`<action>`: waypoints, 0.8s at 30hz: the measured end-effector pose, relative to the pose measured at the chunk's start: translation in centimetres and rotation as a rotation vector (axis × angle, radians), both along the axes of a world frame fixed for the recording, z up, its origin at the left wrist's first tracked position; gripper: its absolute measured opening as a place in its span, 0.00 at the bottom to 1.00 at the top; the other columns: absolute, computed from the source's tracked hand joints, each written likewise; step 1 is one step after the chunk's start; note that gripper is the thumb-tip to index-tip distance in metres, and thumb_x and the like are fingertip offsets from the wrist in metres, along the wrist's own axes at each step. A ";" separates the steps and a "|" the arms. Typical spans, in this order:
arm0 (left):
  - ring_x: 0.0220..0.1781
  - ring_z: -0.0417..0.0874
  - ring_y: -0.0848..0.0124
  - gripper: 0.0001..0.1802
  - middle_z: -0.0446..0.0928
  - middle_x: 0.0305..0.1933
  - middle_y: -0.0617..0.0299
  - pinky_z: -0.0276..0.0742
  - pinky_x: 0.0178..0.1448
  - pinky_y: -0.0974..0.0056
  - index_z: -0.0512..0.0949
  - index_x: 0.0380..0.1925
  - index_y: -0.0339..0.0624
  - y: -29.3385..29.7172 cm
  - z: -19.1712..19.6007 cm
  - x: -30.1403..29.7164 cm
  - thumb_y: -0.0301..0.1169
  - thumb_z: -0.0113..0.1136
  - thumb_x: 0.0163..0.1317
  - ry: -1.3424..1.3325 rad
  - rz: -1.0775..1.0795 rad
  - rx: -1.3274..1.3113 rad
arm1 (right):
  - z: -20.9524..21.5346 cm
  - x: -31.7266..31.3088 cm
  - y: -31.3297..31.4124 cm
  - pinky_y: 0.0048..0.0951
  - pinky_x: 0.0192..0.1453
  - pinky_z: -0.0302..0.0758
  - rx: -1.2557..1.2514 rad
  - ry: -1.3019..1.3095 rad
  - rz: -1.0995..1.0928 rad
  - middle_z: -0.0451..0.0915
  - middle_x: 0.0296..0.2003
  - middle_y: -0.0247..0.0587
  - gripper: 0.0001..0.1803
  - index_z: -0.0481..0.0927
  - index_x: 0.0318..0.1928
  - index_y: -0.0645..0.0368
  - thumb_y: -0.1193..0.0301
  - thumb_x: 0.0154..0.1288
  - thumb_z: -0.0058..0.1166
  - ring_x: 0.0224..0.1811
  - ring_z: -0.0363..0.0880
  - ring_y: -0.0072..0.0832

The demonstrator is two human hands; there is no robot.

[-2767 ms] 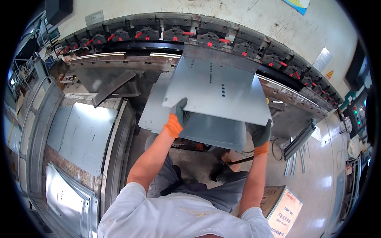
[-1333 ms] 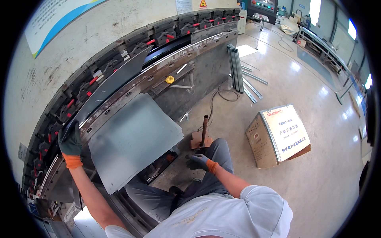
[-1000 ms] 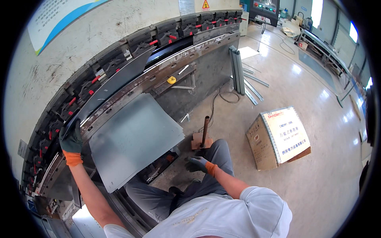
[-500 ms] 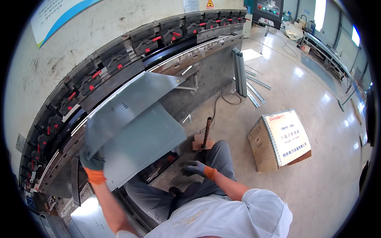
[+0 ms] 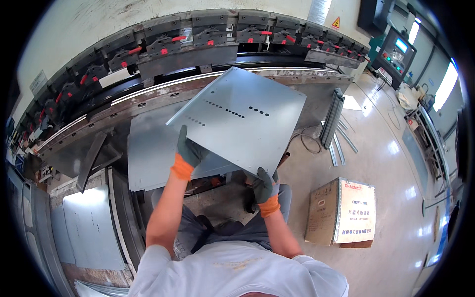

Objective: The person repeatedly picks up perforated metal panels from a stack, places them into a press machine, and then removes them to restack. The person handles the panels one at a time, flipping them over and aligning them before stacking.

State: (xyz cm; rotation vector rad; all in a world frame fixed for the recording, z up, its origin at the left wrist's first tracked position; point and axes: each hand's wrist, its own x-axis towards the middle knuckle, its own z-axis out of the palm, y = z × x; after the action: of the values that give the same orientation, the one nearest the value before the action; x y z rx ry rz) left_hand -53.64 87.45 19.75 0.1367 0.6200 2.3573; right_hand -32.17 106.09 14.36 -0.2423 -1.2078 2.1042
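Note:
A flat grey sheet-metal panel [image 5: 222,136] with rows of small holes is held up in front of me, tilted. My left hand [image 5: 190,151], in a dark glove with an orange cuff, grips its near left edge, thumb on top. At the near right corner my right hand [image 5: 265,187], gloved alike, is closed on the same panel, its thumb on the upper face. The fingers of both hands are partly hidden beneath the panel. Below and to the left lies a larger bare metal sheet [image 5: 148,158], partly covered by the panel.
A press brake [image 5: 210,37] with red-handled clamps runs across the far side. On the right stand a cardboard box [image 5: 356,213] and a bundle of metal strips [image 5: 332,119]. More cut sheets [image 5: 94,232] lie at the lower left. A control panel [image 5: 396,54] hangs far right.
The panel has come away from the press brake's bed and swung right, toward me. My right hand has risen from near my knee and taken hold of it. My view has turned left.

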 end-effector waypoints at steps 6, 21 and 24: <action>0.52 0.85 0.59 0.16 0.83 0.52 0.53 0.85 0.52 0.55 0.79 0.51 0.40 -3.9 -5.2 -3.6 0.35 0.58 0.67 0.104 0.270 -0.143 | 0.7 4.1 1.2 0.38 0.49 0.82 0.628 -0.081 -0.216 0.81 0.50 0.49 0.22 0.73 0.60 0.69 0.76 0.65 0.51 0.47 0.84 0.41; 0.54 0.83 0.65 0.16 0.80 0.52 0.58 0.81 0.58 0.59 0.76 0.53 0.37 -16.1 -5.6 10.3 0.21 0.60 0.64 0.075 0.700 -0.144 | -0.9 -3.6 3.0 0.38 0.44 0.83 -0.280 -0.014 0.597 0.84 0.44 0.49 0.18 0.78 0.53 0.67 0.78 0.63 0.48 0.41 0.85 0.42; 0.51 0.84 0.66 0.13 0.81 0.50 0.59 0.83 0.53 0.60 0.78 0.50 0.38 -15.1 -6.2 9.1 0.23 0.61 0.66 0.042 0.715 -0.142 | -1.3 -7.2 3.6 0.43 0.53 0.81 -0.257 -0.012 0.610 0.83 0.47 0.45 0.19 0.76 0.55 0.67 0.76 0.65 0.45 0.47 0.83 0.41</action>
State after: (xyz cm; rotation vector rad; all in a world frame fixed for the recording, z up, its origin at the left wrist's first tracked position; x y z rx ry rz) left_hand -44.56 72.31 13.51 -0.1232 0.9761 2.9787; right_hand -39.36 109.69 13.03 0.0079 -1.1069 2.7930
